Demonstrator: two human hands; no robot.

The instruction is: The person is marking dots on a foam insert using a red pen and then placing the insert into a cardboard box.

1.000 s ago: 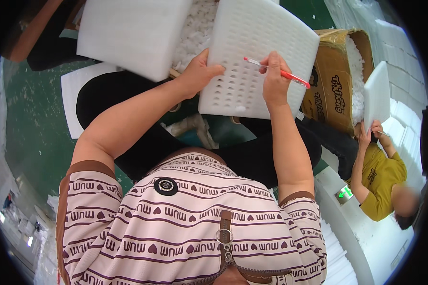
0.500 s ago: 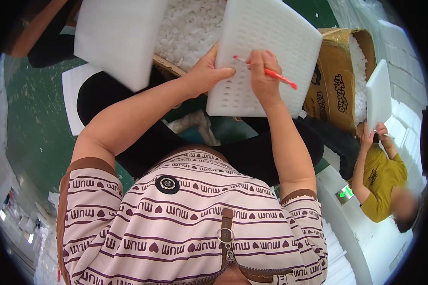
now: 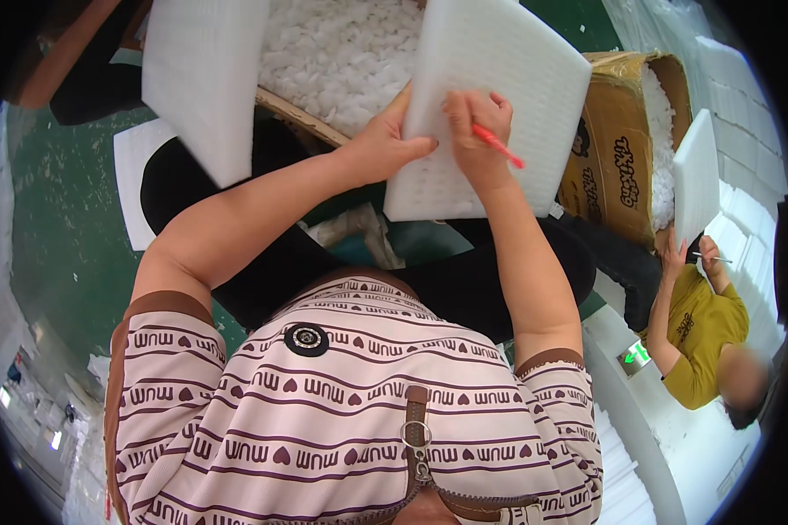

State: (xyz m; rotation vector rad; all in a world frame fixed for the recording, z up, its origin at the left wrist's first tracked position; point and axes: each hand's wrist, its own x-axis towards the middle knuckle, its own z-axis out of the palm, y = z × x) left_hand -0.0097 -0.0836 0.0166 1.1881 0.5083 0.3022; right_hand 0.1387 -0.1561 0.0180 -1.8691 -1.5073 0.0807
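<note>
My left hand grips the left edge of a white perforated foam sheet, holding it tilted above my lap. On the sheet's face, my right hand pinches a thin red stick tool, its tip pressed against the grid of small holes. Under the sheet lies a cardboard box full of small white foam bits.
Another white foam sheet leans at the upper left over the green floor. A second cardboard box of foam stands at right. Beside it a person in a yellow shirt holds a white foam sheet.
The foam sheet and both hands have moved leftward in view. My right hand slid left across the sheet with the red tool.
</note>
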